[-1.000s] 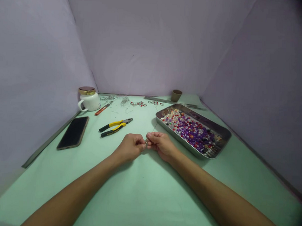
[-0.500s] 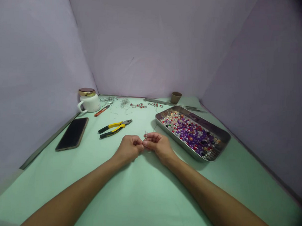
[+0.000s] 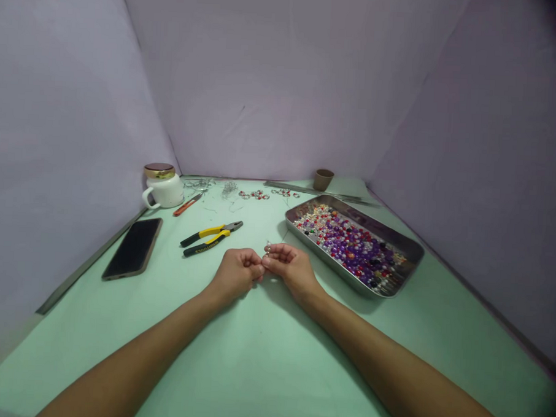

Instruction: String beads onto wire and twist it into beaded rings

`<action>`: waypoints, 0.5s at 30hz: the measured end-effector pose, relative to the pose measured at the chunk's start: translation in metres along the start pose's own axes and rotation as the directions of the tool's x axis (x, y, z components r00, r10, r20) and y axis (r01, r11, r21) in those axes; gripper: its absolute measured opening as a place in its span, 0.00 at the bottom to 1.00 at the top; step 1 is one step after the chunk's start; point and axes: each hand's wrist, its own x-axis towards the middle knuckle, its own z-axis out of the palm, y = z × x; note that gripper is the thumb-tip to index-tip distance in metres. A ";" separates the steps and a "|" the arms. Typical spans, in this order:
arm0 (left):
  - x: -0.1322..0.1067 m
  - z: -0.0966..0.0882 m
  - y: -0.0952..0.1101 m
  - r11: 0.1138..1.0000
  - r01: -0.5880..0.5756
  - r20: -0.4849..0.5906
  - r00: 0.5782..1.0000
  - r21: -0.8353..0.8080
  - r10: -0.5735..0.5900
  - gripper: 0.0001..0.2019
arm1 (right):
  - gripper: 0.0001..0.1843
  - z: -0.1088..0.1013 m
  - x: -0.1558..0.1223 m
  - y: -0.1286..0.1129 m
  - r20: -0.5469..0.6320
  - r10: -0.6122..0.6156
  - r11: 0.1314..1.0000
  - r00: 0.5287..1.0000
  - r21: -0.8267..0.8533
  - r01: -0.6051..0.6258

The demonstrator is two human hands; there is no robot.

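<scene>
My left hand and my right hand meet fingertip to fingertip above the green table, both closed in a pinch. Between them is a small piece of beaded wire. A few clear or silvery beads stick up beside my right fingertips, and another pale bit shows just below them. The part in my left fingers is mostly hidden. Yellow-and-black pliers lie to the left of my left hand, jaws slightly apart. To the right of my right hand, a metal tray holds many purple, red, white and gold beads.
A phone lies at the left, with a lidded white mug and an orange-handled cutter beyond it. Along the back are wire scraps, red-and-clear beaded pieces, straight wires and a brown cup.
Almost nothing differs. Both hands keep their pinch, with only tiny finger movement at the beaded wire, and the view has shifted very slightly.
</scene>
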 end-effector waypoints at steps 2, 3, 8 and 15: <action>0.001 -0.001 -0.001 0.998 0.024 -0.009 1.000 -0.063 -0.025 0.04 | 0.19 0.000 0.000 -0.004 0.028 0.018 1.000 0.999 0.005 -0.018; 0.003 -0.003 -0.002 0.993 0.048 -0.015 0.999 -0.108 -0.050 0.04 | 0.20 -0.001 0.000 -0.006 0.030 0.028 1.000 0.999 0.007 -0.028; 0.012 -0.009 -0.011 0.955 0.123 -0.043 0.989 -0.270 -0.140 0.08 | 0.19 -0.003 0.001 -0.009 0.014 0.053 0.998 0.998 -0.029 -0.053; 0.012 -0.011 -0.014 0.952 0.109 -0.020 0.993 -0.286 -0.119 0.09 | 0.12 -0.003 0.001 -0.004 0.116 0.048 0.974 0.992 -0.225 -0.021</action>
